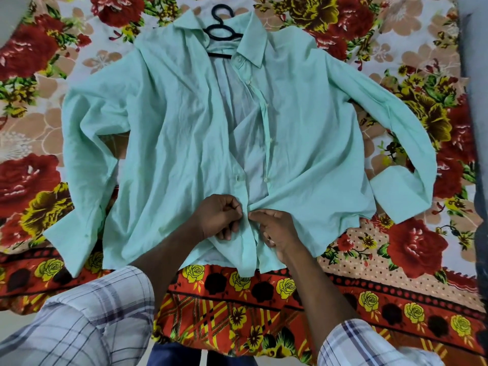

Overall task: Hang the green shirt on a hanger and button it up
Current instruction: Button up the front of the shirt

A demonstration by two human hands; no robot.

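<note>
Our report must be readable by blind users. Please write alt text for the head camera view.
A person's left hand and right hand pinch the two front edges of a green shirt together near its hem. The shirt lies spread on a floral bedsheet, open above the hands, with a black hanger inside its collar.

I see open sheet (396, 43) all round the shirt (171, 122), and a gap between its two fronts runs up to the hanger (219, 55); the left hand (219, 216) and right hand (277, 231) (both pinching the fronts) block its lower end
</note>
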